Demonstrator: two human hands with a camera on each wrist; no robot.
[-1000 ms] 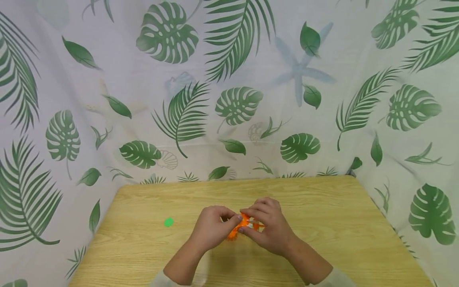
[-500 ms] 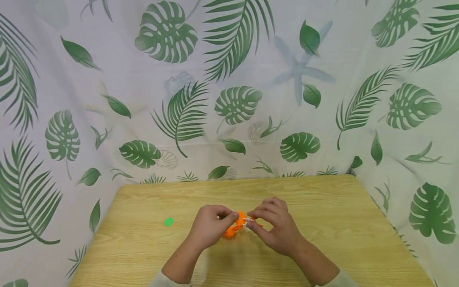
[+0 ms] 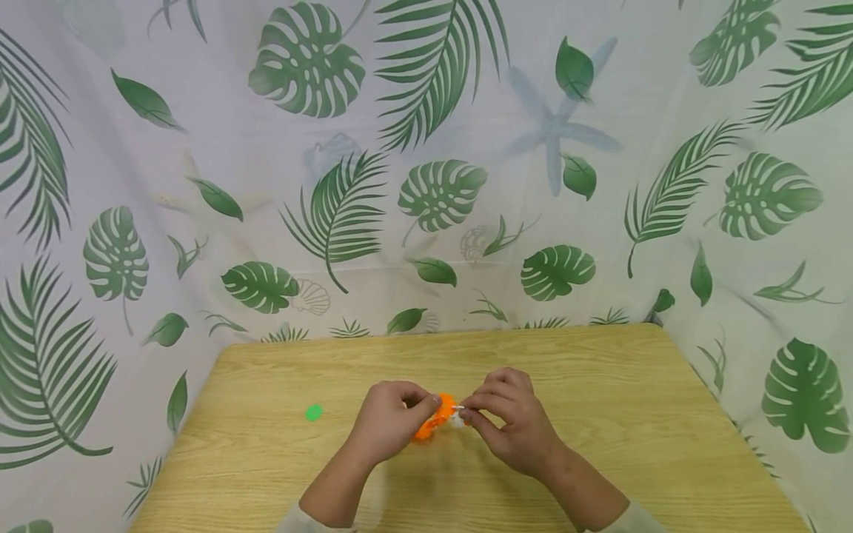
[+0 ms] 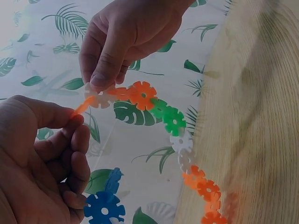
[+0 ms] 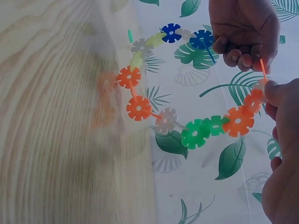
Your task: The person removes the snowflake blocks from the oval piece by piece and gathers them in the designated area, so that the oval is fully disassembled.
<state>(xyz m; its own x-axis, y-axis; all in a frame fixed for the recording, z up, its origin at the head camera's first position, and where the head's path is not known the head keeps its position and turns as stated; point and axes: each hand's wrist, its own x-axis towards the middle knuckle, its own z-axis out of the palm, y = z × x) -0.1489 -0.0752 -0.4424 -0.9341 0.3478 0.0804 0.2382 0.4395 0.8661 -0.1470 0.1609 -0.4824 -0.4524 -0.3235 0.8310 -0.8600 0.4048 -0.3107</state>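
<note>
My left hand (image 3: pixel 389 422) pinches an orange notched plastic disc (image 4: pixel 84 106) between thumb and fingertip. Facing it, my right hand (image 3: pixel 509 422) pinches a white notched disc (image 4: pixel 99 97), and the orange disc's edge meets it. From that white disc runs a curved chain of interlocking discs: orange (image 5: pixel 238 121), green (image 5: pixel 195 133), clear white (image 5: pixel 167 120), more orange, pale yellow (image 5: pixel 157 40), then blue (image 5: pixel 171 32). In the right wrist view the chain's blue end disc (image 5: pixel 202 39) lies right beside my left hand's curled fingers. In the head view my hands hide most of the chain.
A loose green disc (image 3: pixel 314 412) lies on the wooden table (image 3: pixel 266 474), left of my hands. Behind and at both sides hangs a white cloth (image 3: pixel 426 296) printed with green leaves.
My right hand has shifted slightly right, widening the space between my hands, and white pieces show there now. My left hand has moved only slightly left. The loose green disc stays put.
</note>
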